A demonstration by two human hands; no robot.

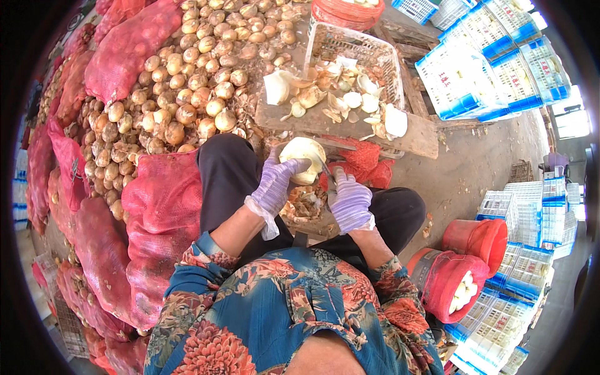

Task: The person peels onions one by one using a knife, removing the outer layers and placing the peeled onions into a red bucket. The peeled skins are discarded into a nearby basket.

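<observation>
A pale, partly peeled onion sits in my left hand, which wears a purple striped knit glove with a clear plastic glove showing at the wrist. My right hand, gloved the same way, grips a knife whose blade lies against the onion's right side. Both hands are above my lap, between my knees. Below the onion, a heap of brown onion skins shows. Just beyond my hands, a wooden board bears skins and cut onion pieces, and it lies across a white plastic crate.
Loose unpeeled onions cover the floor at the upper left. Full red mesh sacks stand along my left. At the right are red buckets, one holding peeled onions, and stacked white-and-blue crates. Red netting lies under the board.
</observation>
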